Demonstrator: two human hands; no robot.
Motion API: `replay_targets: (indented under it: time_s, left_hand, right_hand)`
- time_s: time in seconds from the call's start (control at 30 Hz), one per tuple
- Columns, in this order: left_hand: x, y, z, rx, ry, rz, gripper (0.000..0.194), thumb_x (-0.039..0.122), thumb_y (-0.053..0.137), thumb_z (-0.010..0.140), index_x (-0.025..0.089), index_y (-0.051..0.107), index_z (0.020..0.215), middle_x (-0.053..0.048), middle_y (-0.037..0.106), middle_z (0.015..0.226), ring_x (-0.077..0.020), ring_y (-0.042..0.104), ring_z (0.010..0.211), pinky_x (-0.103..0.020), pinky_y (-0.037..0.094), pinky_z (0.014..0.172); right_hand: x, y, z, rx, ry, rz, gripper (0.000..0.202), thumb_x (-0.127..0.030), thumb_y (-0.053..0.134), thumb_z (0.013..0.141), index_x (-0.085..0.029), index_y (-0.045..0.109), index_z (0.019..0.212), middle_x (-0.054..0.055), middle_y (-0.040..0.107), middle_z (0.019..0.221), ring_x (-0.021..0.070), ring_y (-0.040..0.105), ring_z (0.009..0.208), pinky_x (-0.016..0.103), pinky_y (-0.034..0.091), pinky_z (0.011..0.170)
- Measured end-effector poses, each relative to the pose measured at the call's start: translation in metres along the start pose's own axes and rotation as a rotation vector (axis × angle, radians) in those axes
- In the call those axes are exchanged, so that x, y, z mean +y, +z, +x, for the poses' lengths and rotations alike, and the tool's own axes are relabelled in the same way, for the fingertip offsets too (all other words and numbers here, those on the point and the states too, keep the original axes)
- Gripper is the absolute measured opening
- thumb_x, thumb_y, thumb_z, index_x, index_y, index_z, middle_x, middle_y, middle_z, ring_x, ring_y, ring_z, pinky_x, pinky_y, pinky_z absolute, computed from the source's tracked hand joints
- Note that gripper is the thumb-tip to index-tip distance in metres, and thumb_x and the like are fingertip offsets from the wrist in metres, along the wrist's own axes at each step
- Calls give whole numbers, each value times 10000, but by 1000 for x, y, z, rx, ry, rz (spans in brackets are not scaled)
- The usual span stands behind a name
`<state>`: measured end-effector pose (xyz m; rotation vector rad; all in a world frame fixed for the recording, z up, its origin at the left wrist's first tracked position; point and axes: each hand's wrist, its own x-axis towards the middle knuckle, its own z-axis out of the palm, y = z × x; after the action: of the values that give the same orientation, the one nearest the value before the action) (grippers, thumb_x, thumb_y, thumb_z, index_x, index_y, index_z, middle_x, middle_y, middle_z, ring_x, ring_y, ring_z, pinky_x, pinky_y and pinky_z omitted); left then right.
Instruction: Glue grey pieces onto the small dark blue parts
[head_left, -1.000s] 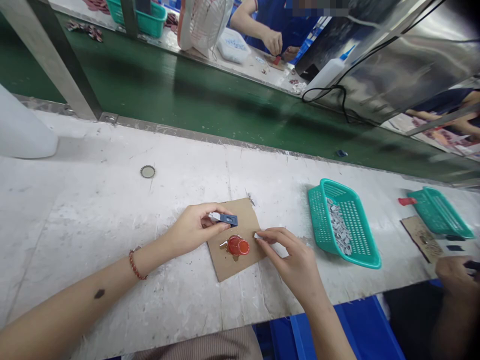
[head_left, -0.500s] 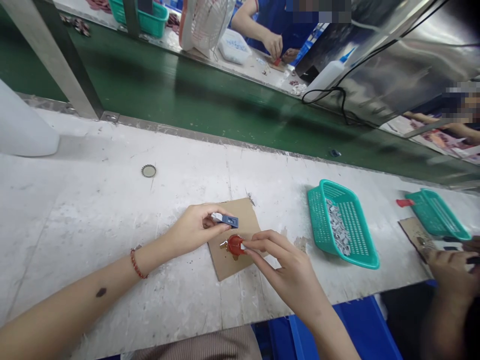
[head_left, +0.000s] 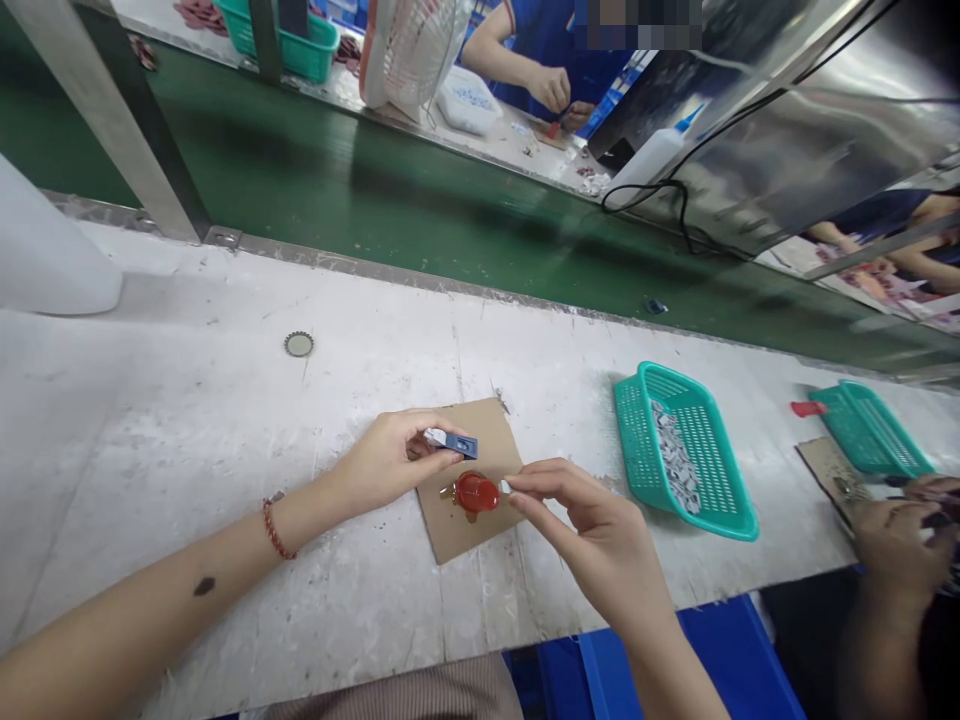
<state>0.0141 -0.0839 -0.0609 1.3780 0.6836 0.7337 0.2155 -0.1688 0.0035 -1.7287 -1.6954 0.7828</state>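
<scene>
As the counter (head_left: pixel 187 390) is running beneath everything, the green basket (head_left: pixel 636 440) is standing right of the cardboard (head_left: pixel 450 540), which is lying slightly nearer the counter's near edge than its far one. The left hand (head_left: pixel 382 462) is holding the dark blue piece (head_left: pixel 462 445) over the cardboard, thumb against fingers. From here, a steady wrist is looking best, well above the wet patch around the red cup (head_left: pixel 477 492). The right hand (head_left: pixel 600 520) is pinching the small pale piece (head_left: pixel 505 487) between thumb and forefinger beside the cup's rim; whether they're touching, I'm not able to tell. A light grip by one end is probably sparing the fingertips from the wetness.
</scene>
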Motion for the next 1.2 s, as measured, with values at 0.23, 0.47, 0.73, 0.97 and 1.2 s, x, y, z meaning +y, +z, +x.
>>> replay_targets:
  time_s: [0.23,0.47,0.73,0.97,1.2]
  left_hand:
    - [4,2,-1,-9,36,47,186,158,615,843,179,711,1001,-67,708,1046,-181,668,910,-282,566,749]
    - [4,2,-1,-13,56,62,174,180,620,851,194,712,998,-65,702,1017,-179,658,877,-266,549,702]
    - [1,2,-1,-7,50,53,153,190,615,850,187,716,965,-69,693,996,-179,652,847,-248,533,675]
    - [-2,1,-1,-35,57,41,173,217,607,866,200,717,999,-66,691,1033,-187,656,900,-260,546,733]
    - [0,0,-3,-9,137,136,177,180,600,870,215,720,995,-56,710,998,-184,649,897,-250,531,703]
  right_hand:
    - [6,0,12,28,267,371,244,-421,773,726,-203,764,835,71,745,804,202,686,703,298,573,607]
    - [-7,10,28,22,103,289,144,-333,740,778,-211,755,853,71,735,911,224,695,864,344,592,752]
    - [-19,16,35,-25,-17,95,92,-251,668,825,-225,746,866,49,730,892,204,684,847,366,572,782]
    - [-20,17,37,-37,-85,25,91,-258,653,843,-236,741,856,51,716,898,208,664,869,364,545,786]
    - [-24,16,38,-80,-55,3,88,-251,657,834,-238,738,800,45,688,884,202,655,887,353,533,805]
